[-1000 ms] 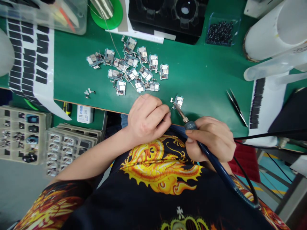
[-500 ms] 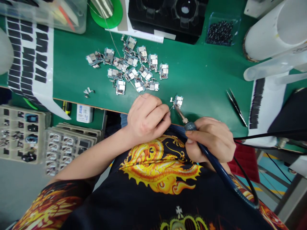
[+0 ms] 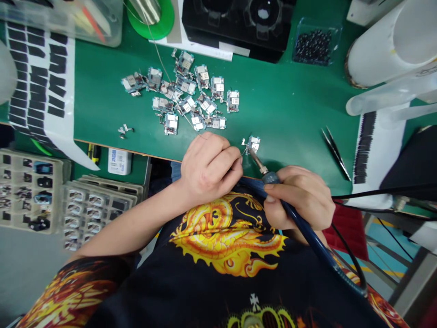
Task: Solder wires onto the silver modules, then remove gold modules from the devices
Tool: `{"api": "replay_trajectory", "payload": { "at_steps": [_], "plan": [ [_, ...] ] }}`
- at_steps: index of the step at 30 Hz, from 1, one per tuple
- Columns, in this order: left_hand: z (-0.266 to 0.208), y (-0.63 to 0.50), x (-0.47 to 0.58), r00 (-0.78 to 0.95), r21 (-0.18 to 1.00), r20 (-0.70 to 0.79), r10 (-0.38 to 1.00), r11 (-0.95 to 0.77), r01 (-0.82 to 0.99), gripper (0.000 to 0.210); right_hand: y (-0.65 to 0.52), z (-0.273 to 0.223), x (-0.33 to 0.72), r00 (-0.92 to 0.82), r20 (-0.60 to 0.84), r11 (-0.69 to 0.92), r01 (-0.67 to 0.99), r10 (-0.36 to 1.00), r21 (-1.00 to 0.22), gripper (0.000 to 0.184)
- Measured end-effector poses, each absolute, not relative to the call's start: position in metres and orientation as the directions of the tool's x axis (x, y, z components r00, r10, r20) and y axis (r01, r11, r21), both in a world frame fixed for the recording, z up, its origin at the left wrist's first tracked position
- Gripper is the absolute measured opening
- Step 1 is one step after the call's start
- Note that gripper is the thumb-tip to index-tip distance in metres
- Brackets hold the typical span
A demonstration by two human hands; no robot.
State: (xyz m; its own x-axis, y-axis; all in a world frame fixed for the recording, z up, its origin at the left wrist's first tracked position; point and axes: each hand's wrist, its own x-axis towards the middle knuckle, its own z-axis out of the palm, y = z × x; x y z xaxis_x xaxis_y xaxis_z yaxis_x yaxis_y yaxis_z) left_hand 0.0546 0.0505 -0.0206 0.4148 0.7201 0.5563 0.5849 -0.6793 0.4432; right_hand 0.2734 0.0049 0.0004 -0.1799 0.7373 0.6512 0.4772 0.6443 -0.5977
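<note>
My right hand [image 3: 300,198] is closed around the handle of a soldering iron [image 3: 271,178]. Its tip meets the lower left part of a small circuit board [image 3: 254,143] lying near the table's front edge; a small metal part sits just left of that board. My left hand [image 3: 211,168] is closed on solder wire [image 3: 186,119], and a short end of it reaches from my fingers toward the iron's tip. The wire runs back over the pile of boards to a green spool [image 3: 160,27]. Whether wire and tip touch is too small to tell.
Several circuit boards [image 3: 187,105] lie in a loose group beyond my left hand. Tweezers [image 3: 336,154] rest at the right. Behind stand a black tray [image 3: 235,32] and a clear box of small black parts [image 3: 313,47]. Compartment boxes [image 3: 92,214] sit lower left.
Almost nothing differs. The whole view has shifted very slightly left; both hands, the iron and the board keep the same places relative to each other.
</note>
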Motion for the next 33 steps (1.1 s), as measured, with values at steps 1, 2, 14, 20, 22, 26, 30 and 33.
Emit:
{"api": "replay_trajectory", "payload": {
  "at_steps": [1, 2, 14, 20, 22, 26, 30, 33],
  "plan": [
    [-0.021, 0.051, 0.055, 0.417, 0.441, 0.556, 0.719, -0.680, 0.586, 0.010, 0.005, 0.000, 0.273, -0.184, 0.652, 0.647, 0.478, 0.735, -0.594, 0.013],
    [-0.021, 0.051, 0.055, 0.418, 0.438, 0.556, 0.718, -0.681, 0.586, 0.010, 0.005, 0.000, 0.274, -0.188, 0.652, 0.648, 0.481, 0.734, -0.591, 0.012],
    [-0.021, 0.051, 0.054, 0.436, 0.418, 0.556, 0.708, -0.692, 0.589, 0.010, 0.005, -0.002, 0.276, -0.184, 0.658, 0.652, 0.475, 0.730, -0.590, 0.011],
    [-0.021, 0.052, 0.055, 0.432, 0.420, 0.564, 0.704, -0.694, 0.584, 0.010, 0.003, 0.002, 0.274, -0.177, 0.628, 0.621, 0.493, 0.757, -0.609, 0.012],
    [-0.021, 0.052, 0.054, 0.432, 0.423, 0.564, 0.704, -0.696, 0.581, 0.010, 0.002, 0.004, 0.275, -0.173, 0.621, 0.611, 0.501, 0.765, -0.613, 0.011],
    [-0.022, 0.052, 0.054, 0.426, 0.430, 0.569, 0.703, -0.697, 0.574, 0.011, 0.004, 0.007, 0.278, -0.191, 0.612, 0.615, 0.488, 0.767, -0.619, 0.012],
    [-0.022, 0.052, 0.055, 0.421, 0.435, 0.575, 0.701, -0.698, 0.569, 0.012, 0.002, 0.011, 0.281, -0.237, 0.601, 0.634, 0.454, 0.763, -0.626, 0.014],
    [-0.023, 0.052, 0.054, 0.420, 0.437, 0.570, 0.707, -0.693, 0.574, 0.014, -0.004, 0.016, 0.292, -0.132, 0.593, 0.579, 0.464, 0.794, -0.671, 0.013]
  ]
}}
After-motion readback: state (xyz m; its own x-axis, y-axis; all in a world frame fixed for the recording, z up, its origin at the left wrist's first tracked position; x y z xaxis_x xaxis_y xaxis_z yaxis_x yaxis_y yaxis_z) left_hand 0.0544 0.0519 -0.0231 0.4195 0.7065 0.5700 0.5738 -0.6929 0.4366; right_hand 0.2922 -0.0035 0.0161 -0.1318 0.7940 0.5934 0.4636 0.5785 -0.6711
